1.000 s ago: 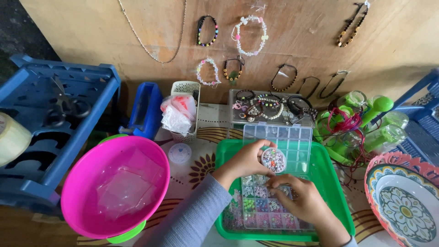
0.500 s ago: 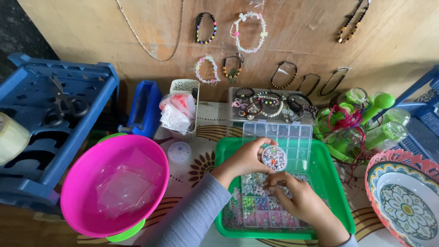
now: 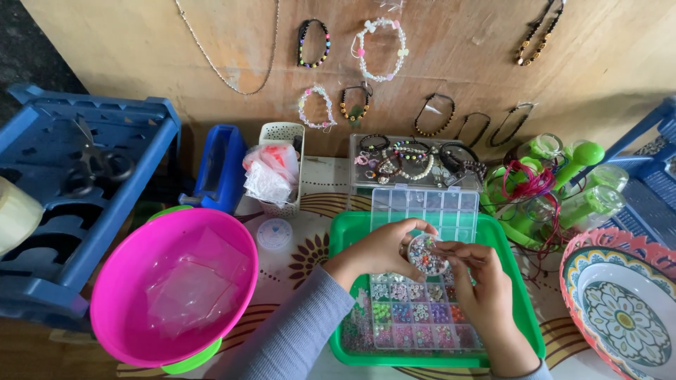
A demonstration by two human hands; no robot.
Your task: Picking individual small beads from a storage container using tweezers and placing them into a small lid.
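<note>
My left hand (image 3: 380, 251) holds a small round clear container of mixed beads (image 3: 425, 256) above a green tray (image 3: 343, 243). The fingertips of my right hand (image 3: 481, 285) pinch at the container's right rim; whether they hold a bead I cannot tell. Under both hands lies a clear compartment box (image 3: 415, 320) with sorted coloured beads, its lid (image 3: 424, 209) standing open toward the wall.
A pink bowl (image 3: 172, 285) holding clear plastic bags sits left, beside a blue rack (image 3: 70, 204) with scissors (image 3: 95, 165). Bracelets (image 3: 380, 46) hang on the wooden board behind. A patterned plate (image 3: 620, 309) sits right, green bottles (image 3: 563, 190) and a bracelet tray (image 3: 412, 162) behind.
The round bead container has dropped slightly toward the box, and my right hand has risen from the compartment box to the container's rim.
</note>
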